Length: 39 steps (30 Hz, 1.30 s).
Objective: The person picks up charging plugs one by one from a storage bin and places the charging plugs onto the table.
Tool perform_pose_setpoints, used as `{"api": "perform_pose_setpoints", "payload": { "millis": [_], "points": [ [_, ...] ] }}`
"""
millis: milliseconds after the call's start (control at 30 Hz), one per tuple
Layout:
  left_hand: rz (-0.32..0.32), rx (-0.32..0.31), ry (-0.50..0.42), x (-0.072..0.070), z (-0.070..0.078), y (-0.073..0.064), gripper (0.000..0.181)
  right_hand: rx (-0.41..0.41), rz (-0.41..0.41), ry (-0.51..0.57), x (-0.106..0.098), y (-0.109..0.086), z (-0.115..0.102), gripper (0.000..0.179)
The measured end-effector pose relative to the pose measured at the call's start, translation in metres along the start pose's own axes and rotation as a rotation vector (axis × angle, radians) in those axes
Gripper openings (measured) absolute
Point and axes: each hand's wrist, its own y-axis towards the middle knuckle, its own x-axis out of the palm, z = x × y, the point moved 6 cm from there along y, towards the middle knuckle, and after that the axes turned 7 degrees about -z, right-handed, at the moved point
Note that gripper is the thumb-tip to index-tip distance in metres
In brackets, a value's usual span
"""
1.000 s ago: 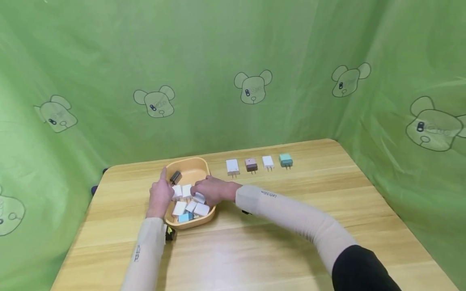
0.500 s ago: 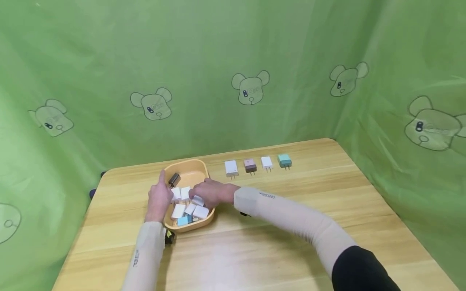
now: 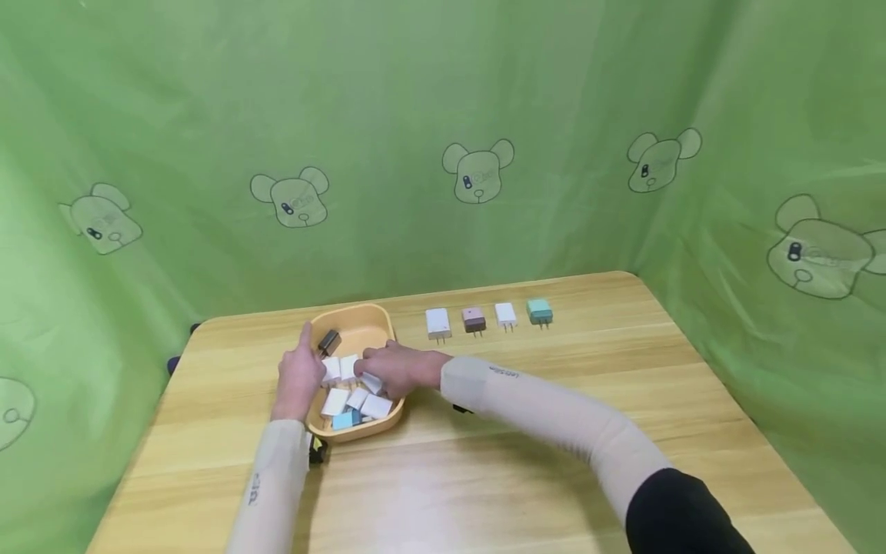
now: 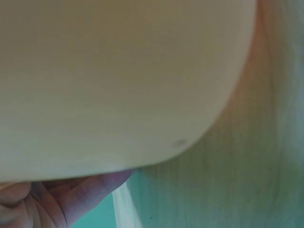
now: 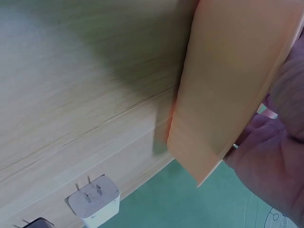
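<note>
The orange tray (image 3: 363,335) sits at the back left of the bench (image 3: 526,462), holding white chargers (image 3: 335,402), a blue charger (image 3: 343,421) and a dark charger (image 3: 329,342). The right hand (image 3: 393,368) bends its fingers down among the white ones, though whether they pinch one is hidden. The left hand (image 3: 299,377) rests at the tray's left rim, index finger straight, while four more chargers (image 3: 438,323) line up to the tray's right.

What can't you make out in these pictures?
Head view: whether the right hand has anything in its grip, hidden by the hand itself.
Left wrist view: inside of the orange, rounded plastic tub, hidden by its wall.
Right wrist view: dark, pronged plastic charger, mostly cut off by picture edge.
</note>
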Motion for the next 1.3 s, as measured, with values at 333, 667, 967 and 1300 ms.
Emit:
{"api": "perform_pose_setpoints", "payload": {
  "millis": [333,667,967,1300],
  "points": [
    [0.018,-0.011,0.045,0.000,-0.003,0.002,0.071,-0.016,0.067,-0.020,-0.005,-0.006,-0.001,0.062],
    [0.018,-0.005,0.044,0.000,-0.001,0.000,0.071,0.026,0.072,0.072,-0.014,-0.012,0.002,0.063],
    [0.062,0.030,0.094,-0.003,0.003,0.000,0.066,0.028,0.094,0.161,-0.029,-0.020,0.008,0.064],
    [0.033,0.019,0.054,0.000,0.002,-0.002,0.070,0.025,0.120,0.192,-0.032,-0.021,0.015,0.060]
  ]
}}
